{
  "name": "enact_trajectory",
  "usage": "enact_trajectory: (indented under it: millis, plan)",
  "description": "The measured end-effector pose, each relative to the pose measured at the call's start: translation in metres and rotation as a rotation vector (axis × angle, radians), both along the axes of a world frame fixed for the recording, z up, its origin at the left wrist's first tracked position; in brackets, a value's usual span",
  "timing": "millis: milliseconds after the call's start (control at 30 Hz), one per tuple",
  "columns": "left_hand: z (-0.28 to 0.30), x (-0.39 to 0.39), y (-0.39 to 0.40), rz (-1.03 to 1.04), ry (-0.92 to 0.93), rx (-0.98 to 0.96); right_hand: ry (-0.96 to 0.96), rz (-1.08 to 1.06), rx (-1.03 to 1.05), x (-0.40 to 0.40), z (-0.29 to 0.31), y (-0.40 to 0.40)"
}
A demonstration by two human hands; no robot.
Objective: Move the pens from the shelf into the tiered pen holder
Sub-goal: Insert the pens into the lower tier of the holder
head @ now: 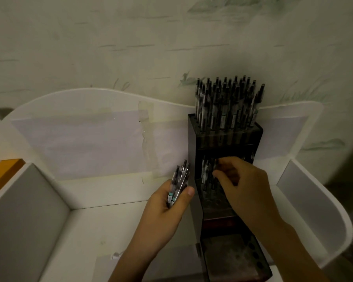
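A dark tiered pen holder stands on the white shelf, against its back wall. Its top tier is packed with several upright pens. Several more pens stand in the middle tier. My left hand grips a bundle of pens just left of the holder. My right hand reaches over the middle tier, its curled fingers pinching a pen there. The lowest tier shows dark holes with no pens in them.
The shelf has a curved white back panel with taped paper on it and raised side walls at left and right. An orange edge shows at far left. A painted wall rises behind.
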State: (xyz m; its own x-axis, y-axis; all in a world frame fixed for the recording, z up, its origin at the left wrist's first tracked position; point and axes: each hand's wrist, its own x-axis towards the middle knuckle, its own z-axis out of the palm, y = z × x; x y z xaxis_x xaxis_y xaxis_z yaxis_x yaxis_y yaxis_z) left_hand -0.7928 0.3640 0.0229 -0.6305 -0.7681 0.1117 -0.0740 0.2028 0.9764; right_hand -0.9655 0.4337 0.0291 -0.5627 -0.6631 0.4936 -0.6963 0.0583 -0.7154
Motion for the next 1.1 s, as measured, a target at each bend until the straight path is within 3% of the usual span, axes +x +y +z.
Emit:
enact_trajectory:
  millis: [367,567,1100]
  plan:
    - [0.0,-0.004,0.004,-0.043,0.005,0.033,0.002,0.011,-0.137,0.014,0.024,0.017]
    - [0.001,-0.01,0.007,-0.073,0.056,0.026,-0.203,0.201,0.037,0.042,0.026,0.014]
    - [-0.001,-0.015,0.012,-0.091,0.081,0.013,-0.365,0.223,0.065,0.043,0.023,0.011]
